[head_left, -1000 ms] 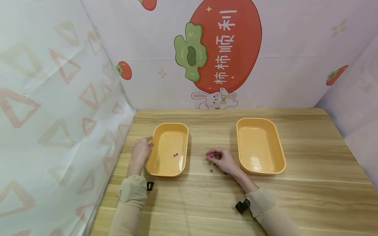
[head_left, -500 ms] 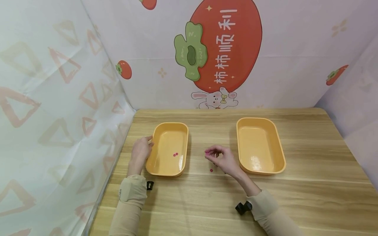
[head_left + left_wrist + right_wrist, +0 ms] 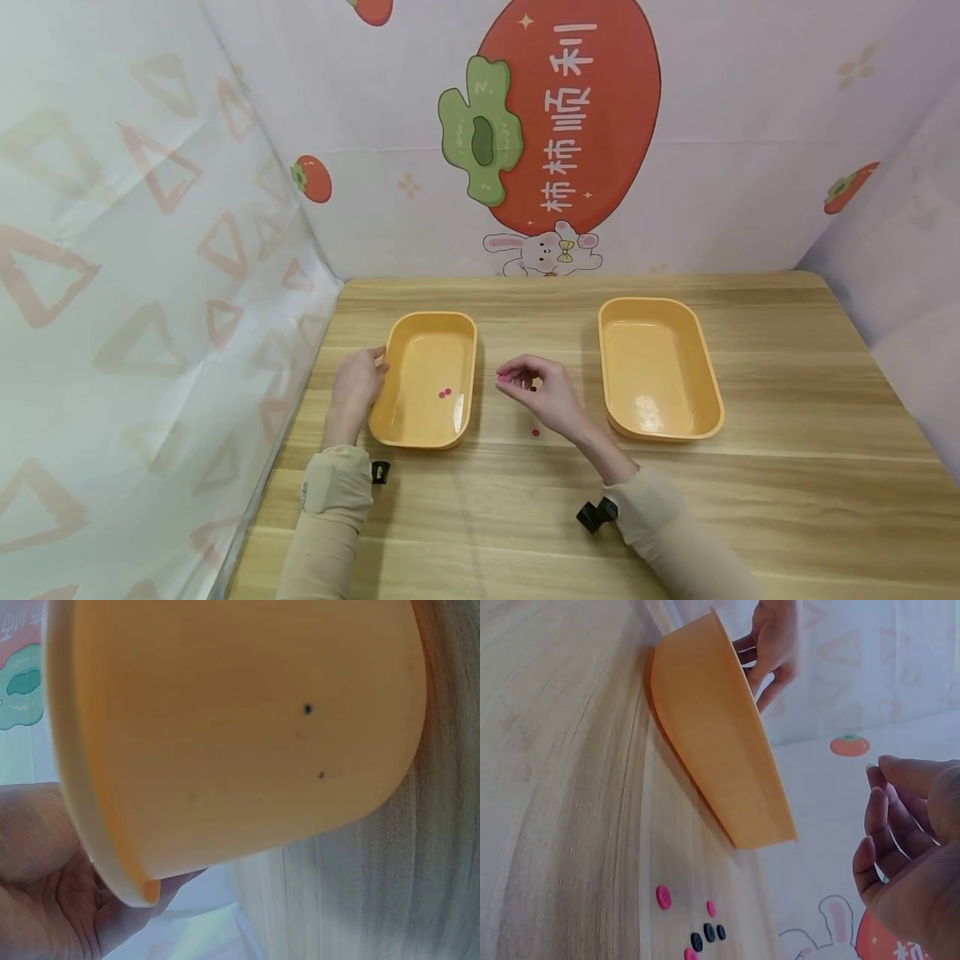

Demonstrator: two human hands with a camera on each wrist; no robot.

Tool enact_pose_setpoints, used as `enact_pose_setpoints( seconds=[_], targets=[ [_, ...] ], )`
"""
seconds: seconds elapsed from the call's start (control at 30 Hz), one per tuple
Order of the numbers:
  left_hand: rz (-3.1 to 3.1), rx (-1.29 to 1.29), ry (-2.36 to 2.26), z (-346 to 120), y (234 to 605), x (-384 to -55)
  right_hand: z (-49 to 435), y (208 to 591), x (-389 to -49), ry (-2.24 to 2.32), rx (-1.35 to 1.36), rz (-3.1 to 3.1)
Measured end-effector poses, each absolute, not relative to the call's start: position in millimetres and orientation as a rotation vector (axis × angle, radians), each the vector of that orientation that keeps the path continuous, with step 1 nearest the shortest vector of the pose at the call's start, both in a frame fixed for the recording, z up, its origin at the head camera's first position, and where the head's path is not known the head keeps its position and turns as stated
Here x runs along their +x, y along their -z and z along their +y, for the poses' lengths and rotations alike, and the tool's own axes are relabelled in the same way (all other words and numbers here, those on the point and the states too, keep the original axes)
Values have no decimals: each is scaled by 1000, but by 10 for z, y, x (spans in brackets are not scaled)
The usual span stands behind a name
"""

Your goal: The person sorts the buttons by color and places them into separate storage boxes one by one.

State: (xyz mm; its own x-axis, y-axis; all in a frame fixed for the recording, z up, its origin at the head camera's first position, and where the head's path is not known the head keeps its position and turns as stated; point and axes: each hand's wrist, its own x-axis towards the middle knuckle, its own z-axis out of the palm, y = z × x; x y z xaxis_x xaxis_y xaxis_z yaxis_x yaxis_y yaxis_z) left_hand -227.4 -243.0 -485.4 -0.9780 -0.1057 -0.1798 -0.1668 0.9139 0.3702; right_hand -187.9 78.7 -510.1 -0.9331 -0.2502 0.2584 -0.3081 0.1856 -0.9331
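My left hand (image 3: 357,392) grips the left rim of a yellow-orange plastic tray (image 3: 476,367), whose outer wall fills much of the left wrist view. Two pink buttons (image 3: 445,393) lie inside it. My right hand (image 3: 546,392) is over the table between the two trays, pinching a small pink button (image 3: 502,378) between thumb and index finger. In the right wrist view that button is hard to make out in the pinch. Loose on the table below are pink buttons (image 3: 664,897) and black buttons (image 3: 709,932), partly hidden by my right hand in the head view.
A second yellow-orange tray (image 3: 711,367) stands to the right with nothing seen in it. The wooden table (image 3: 495,533) meets a printed cloth backdrop (image 3: 390,217) behind and a cloth wall (image 3: 150,333) at left. Small black devices (image 3: 597,515) sit at the wrists.
My right hand has lifted slightly and moved left toward the left tray with the pink button. The left hand and both trays have stayed in place.
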Motion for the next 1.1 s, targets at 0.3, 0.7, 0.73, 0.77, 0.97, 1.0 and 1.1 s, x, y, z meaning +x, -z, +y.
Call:
enact_pose_setpoints(
  seconds=[0.3, 0.7, 0.73, 0.77, 0.97, 1.0, 1.1],
  targets=[
    [2917, -210, -618, -2434, 4847, -2286, 588, 5138, -2046, -1945, 582, -2423],
    [2908, -229, -629, -2471, 4870, -2270, 176, 5144, -2175, -2016, 663, -2435],
    [2909, -228, -625, -2472, 4874, -2272, 140, 5137, -2180, -2019, 677, -2436],
    [2915, -221, -616, -2470, 4877, -2274, 105, 5131, -2185, -2018, 692, -2437],
    [2927, -199, -615, -2451, 4890, -2282, -14, 5142, -2174, -2016, 756, -2428],
    [2924, -201, -620, -2452, 4891, -2281, -20, 5149, -2165, -2015, 759, -2425],
    [2924, -203, -616, -2449, 4875, -2285, -45, 5182, -2155, -1976, 746, -2416]
  ],
)
